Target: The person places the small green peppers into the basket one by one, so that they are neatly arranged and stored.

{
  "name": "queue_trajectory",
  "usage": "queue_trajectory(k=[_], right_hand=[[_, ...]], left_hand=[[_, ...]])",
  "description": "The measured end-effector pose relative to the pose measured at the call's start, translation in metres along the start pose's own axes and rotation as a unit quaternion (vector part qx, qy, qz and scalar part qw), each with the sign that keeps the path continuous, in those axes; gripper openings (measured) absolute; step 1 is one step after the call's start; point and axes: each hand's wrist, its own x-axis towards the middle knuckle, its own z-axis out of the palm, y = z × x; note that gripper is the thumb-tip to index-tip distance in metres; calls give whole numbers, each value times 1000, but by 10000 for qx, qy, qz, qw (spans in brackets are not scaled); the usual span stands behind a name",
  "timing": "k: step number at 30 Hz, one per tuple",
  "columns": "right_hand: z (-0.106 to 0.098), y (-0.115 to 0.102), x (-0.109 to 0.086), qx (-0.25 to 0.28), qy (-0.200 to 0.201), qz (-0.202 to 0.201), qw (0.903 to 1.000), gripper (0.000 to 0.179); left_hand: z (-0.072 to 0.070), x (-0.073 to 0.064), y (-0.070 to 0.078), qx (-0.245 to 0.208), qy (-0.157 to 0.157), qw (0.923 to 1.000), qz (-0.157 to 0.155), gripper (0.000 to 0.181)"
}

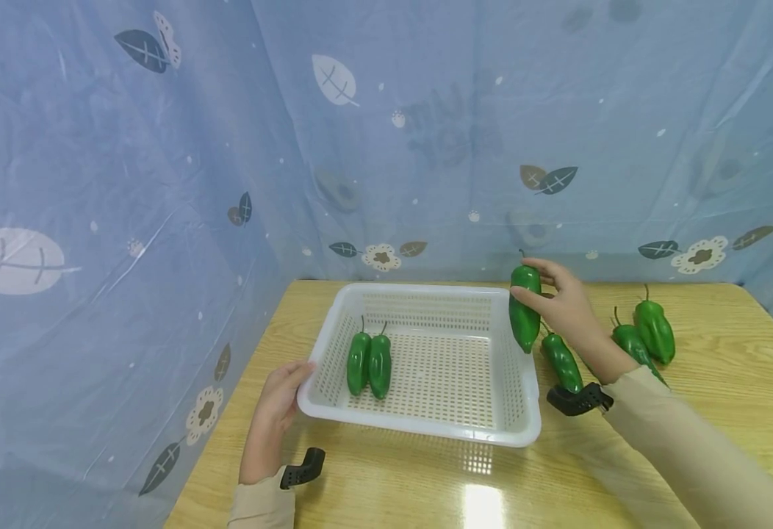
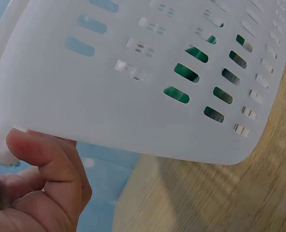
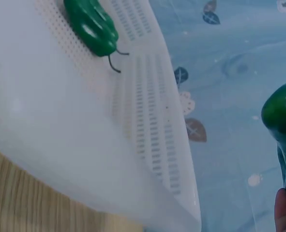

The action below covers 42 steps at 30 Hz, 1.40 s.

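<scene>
A white slotted plastic basket (image 1: 426, 426) sits on the wooden table, with two green peppers (image 1: 380, 366) side by side in its left part. My left hand (image 1: 282, 393) grips the basket's left rim; in the left wrist view its curled fingers (image 2: 46, 159) are at the rim's underside. My right hand (image 1: 558, 301) pinches another green pepper (image 1: 525, 312) between thumb and fingers, stem up, over the basket's right rim. In the right wrist view this pepper (image 3: 283, 116) shows at the right edge, with a fingertip on it.
To the right of the basket, a green pepper (image 1: 561, 361) lies on the table (image 1: 724, 397) beneath my right wrist. Two more peppers (image 1: 655, 330) lie farther right, one partly behind the sleeve. A blue patterned sheet (image 1: 426, 147) hangs behind and at the left.
</scene>
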Motion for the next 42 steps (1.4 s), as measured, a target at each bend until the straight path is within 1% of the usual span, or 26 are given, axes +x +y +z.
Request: queue_trajectory(k=[8, 13, 16, 20, 24, 27, 31, 37, 42], right_hand=[[15, -4, 10, 31, -234, -238, 9994, 57], [29, -3, 17, 70, -343, -365, 9987, 56], [38, -4, 21, 109, -430, -365, 9983, 55], [50, -5, 24, 101, -551, -265, 9981, 55], [62, -8, 28, 86, -680, -135, 9976, 56], [72, -12, 31, 87, -810, 20, 9967, 58], [85, -17, 34, 133, -934, 140, 9954, 59], [103, -24, 37, 150, -1022, 224, 9944, 59], [115, -29, 40, 130, -1055, 244, 9940, 59]], left_hand=[[2, 2, 0, -26, -35, 10000, -41, 37], [2, 3, -1, 30, 3, 10000, -60, 37], [2, 3, -2, 21, 10, 10000, -51, 38], [1, 2, -2, 28, -51, 10000, 62, 39], [0, 0, -3, -41, -215, 9995, 247, 40], [0, 0, -2, -58, -170, 9997, 159, 39], [1, 0, -1, -10, -8, 10000, -49, 37], [0, -1, -1, -62, 12, 10000, -76, 36], [0, -1, 1, -97, -4, 9999, -39, 38]])
